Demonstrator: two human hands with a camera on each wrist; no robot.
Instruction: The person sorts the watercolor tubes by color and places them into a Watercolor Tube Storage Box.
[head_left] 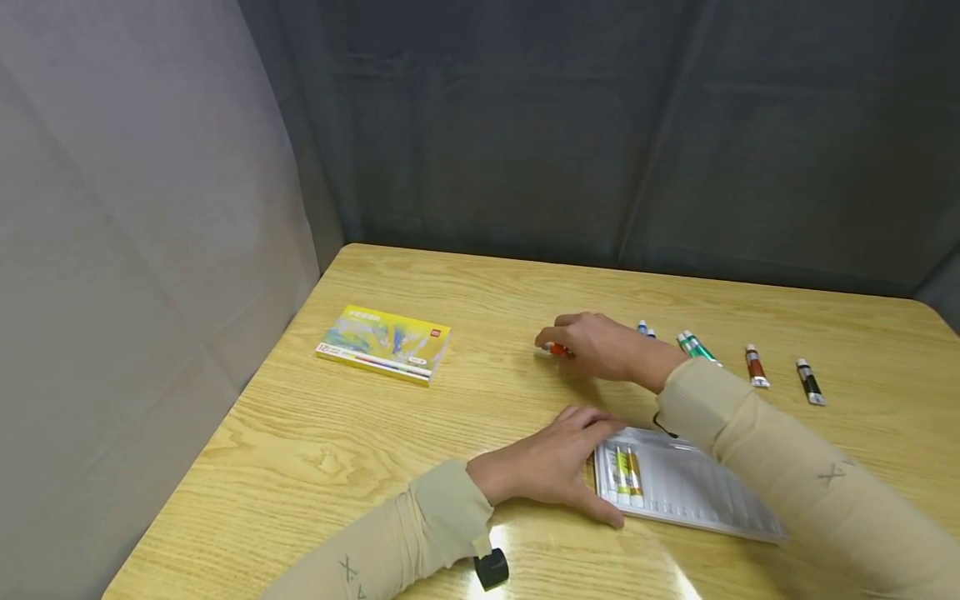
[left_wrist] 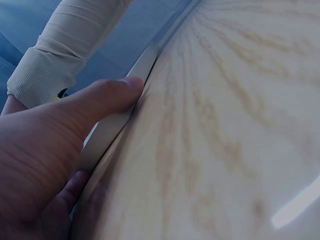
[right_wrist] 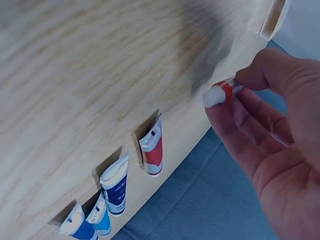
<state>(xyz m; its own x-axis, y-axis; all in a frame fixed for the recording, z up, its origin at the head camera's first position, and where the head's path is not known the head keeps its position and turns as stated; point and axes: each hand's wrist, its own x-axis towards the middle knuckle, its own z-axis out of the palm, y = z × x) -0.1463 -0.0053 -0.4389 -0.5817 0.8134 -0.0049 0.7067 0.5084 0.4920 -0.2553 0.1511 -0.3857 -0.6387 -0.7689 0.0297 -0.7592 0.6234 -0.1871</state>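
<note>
My right hand (head_left: 600,346) pinches an orange-red paint tube (right_wrist: 227,90) between thumb and fingers, above the table; its white cap points away from the palm in the right wrist view. My left hand (head_left: 551,458) grips the left end of a white plastic tray (head_left: 705,487), thumb at the near edge and fingers at the far corner. In the left wrist view the thumb presses on the tray's side (left_wrist: 107,135). Several slim tubes, among them a yellow tube (head_left: 622,475) and an ochre tube (head_left: 635,477), lie side by side in the tray's left slots. My right forearm covers part of the tray.
A yellow paint box (head_left: 386,342) lies at the left. Behind the right arm lie blue tubes (head_left: 642,327), green tubes (head_left: 696,346), a brown-red tube (head_left: 756,367) and a black tube (head_left: 810,383). The right wrist view shows a red tube (right_wrist: 153,150) beside a dark blue tube (right_wrist: 116,186).
</note>
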